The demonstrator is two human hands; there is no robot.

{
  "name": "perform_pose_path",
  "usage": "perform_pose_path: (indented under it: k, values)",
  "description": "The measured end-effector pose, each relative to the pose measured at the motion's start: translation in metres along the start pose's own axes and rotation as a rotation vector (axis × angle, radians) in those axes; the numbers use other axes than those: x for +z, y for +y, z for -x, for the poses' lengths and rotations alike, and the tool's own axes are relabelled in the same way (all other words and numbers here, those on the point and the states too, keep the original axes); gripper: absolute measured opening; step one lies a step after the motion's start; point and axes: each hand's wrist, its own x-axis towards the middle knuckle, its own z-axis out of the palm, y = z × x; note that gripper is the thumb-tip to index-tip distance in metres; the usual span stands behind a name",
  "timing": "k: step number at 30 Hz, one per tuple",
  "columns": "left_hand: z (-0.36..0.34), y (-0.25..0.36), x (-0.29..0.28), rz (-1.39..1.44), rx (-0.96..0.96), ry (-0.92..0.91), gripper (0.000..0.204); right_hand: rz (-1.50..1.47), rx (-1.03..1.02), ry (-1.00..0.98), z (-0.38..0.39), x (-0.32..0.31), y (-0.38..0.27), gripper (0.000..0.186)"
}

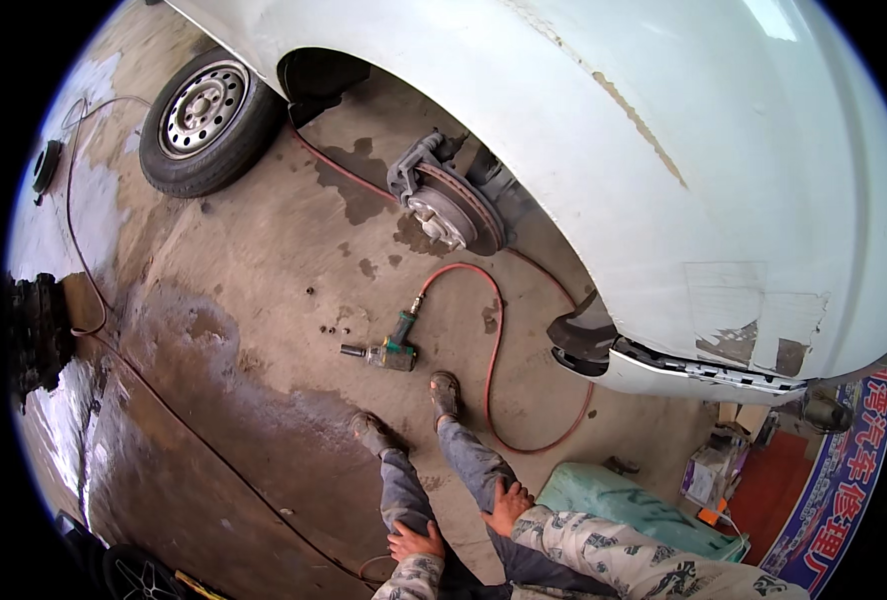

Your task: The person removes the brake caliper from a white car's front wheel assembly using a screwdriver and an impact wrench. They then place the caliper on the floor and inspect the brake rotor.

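- Impact wrench [394, 348]: dark green and grey.
- Hose [493, 372], right of the wrench: red.
- Car [724, 150], above the wrench: white — with one long brownish streak.
- Wheel [204, 110], upper left of the wrench: black tyre, silvery rim.
- Trousers [407, 490], below the wrench: grey-blue.
- Sleeves [604, 548], below it too: pale beige — dark-printed.
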Motion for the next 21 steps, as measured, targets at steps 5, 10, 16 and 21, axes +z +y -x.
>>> perform_pose_path:
  k: [5,10,16,21]
  values:
    - [-0.0044,-0.0045,0.0069,-0.007,0.007,-0.009,0.089,-0.012,0.012,-0.075,-0.0012,0.0007,-0.0012,0.099]
    - [-0.0014,-0.0059,0.0047,-0.014,0.002,-0.053,0.091,0.01,0.011,-0.117,-0.0002,0.0016,-0.0015,0.098]
    - [-0.0013,-0.0083,0.0025,0.012,0.008,-0.053,0.092,0.029,-0.001,-0.067,0.0005,0.0067,-0.0034,0.098]
    - [-0.002,-0.0098,-0.003,0.033,0.007,-0.048,0.092,0.025,0.003,-0.033,0.0005,0.0039,-0.0066,0.097]
